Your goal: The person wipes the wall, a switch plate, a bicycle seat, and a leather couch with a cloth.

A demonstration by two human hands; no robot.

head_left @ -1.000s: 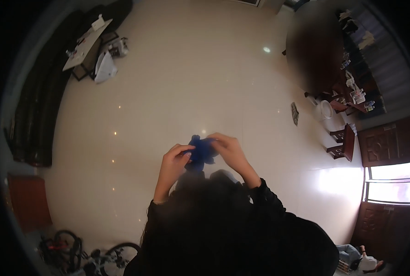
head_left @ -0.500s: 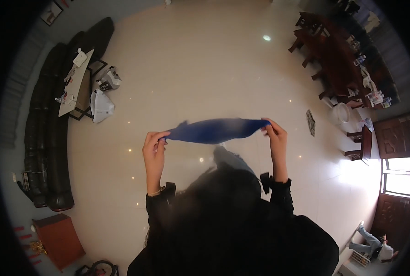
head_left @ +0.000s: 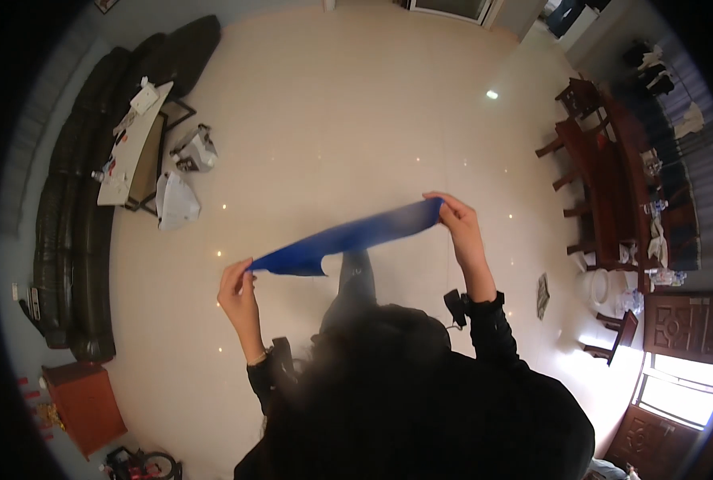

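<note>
Blue cloth (head_left: 348, 238), a thin soft strip of fabric, is now pulled out long between both hands; a second ago it was a bunched wad held close between the hands, half a second ago already spread roughly level. Now it slants: right hand (head_left: 462, 228) has gone up and outward from the cloth's middle, left hand (head_left: 238, 290) sits lower, at the cloth's other end. Both hands have fingers pinched shut on the cloth's end corners, thumbs against forefingers as far as can be seen. Cloth hangs in the air in front of the person's chest, above the glossy cream tiled floor (head_left: 356, 120), touching nothing else; a small notch or fold droops near its left end. So the unfolding looks mostly done and the cloth is taut, ready for a shake or fold, judging by the stretch. Well left of the cloth: dark leather sofa (head_left: 76, 240) and white low table (head_left: 132, 140). Well right of it: dark wooden dining table (head_left: 620, 192) with chairs.
</note>
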